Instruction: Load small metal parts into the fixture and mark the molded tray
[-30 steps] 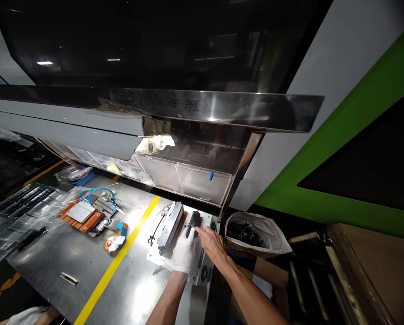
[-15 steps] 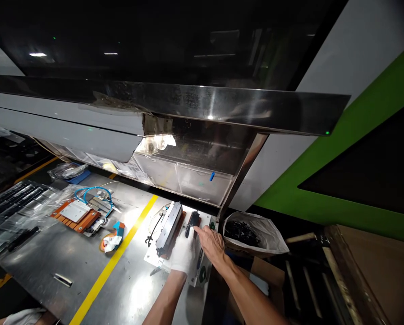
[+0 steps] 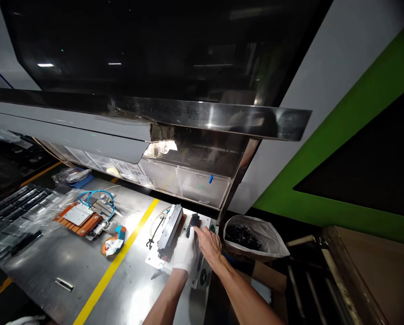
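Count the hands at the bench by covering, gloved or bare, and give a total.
Gloved: 1, the left hand in a white glove beside the long dark part.
Bare: 1, the right hand at the small black part.
Total: 2.

Bare steel table point(image 3: 87, 266) left of yellow line point(image 3: 116, 264); low shelf point(image 3: 188, 113) overhead; bag point(image 3: 252, 237) blocks right.

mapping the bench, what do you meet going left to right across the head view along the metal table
clear plastic trays → orange plate with blue cable → yellow stripe → black bar fixture → gloved left hand → bare right hand touching a small black part → bag of black parts
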A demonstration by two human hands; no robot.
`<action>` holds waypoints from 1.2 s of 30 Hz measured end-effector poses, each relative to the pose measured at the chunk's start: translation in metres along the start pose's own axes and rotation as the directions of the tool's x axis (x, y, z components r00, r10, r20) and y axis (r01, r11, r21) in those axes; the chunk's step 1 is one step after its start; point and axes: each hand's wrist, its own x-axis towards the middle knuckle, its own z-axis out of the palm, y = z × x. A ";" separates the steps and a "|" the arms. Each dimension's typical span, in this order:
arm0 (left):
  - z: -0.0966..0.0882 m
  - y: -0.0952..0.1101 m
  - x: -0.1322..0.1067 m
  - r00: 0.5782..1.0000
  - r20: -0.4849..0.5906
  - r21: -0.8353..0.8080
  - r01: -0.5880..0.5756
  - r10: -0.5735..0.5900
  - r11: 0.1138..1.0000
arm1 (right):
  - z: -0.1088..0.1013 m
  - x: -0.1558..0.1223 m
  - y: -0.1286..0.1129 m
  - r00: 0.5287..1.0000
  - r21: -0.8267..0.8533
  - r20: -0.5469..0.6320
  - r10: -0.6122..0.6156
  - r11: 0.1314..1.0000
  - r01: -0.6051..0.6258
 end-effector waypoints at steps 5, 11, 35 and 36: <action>0.001 -0.002 0.002 1.000 0.014 -0.035 0.020 -0.019 0.999 | 0.006 -0.002 -0.002 0.999 0.024 -0.026 0.018 1.000 -0.018; -0.011 0.004 0.008 0.999 0.016 -0.093 0.031 -0.030 0.995 | 0.003 0.003 0.002 0.994 0.071 -0.096 0.057 0.996 -0.051; 0.044 -0.049 -0.061 0.911 -0.402 -0.157 -0.173 0.097 0.972 | 0.023 -0.066 -0.024 0.998 0.149 -0.024 -0.063 0.987 0.066; 0.045 -0.049 -0.060 0.904 -0.412 -0.120 -0.178 0.114 0.977 | 0.022 -0.066 -0.024 0.998 0.149 -0.022 -0.059 0.987 0.062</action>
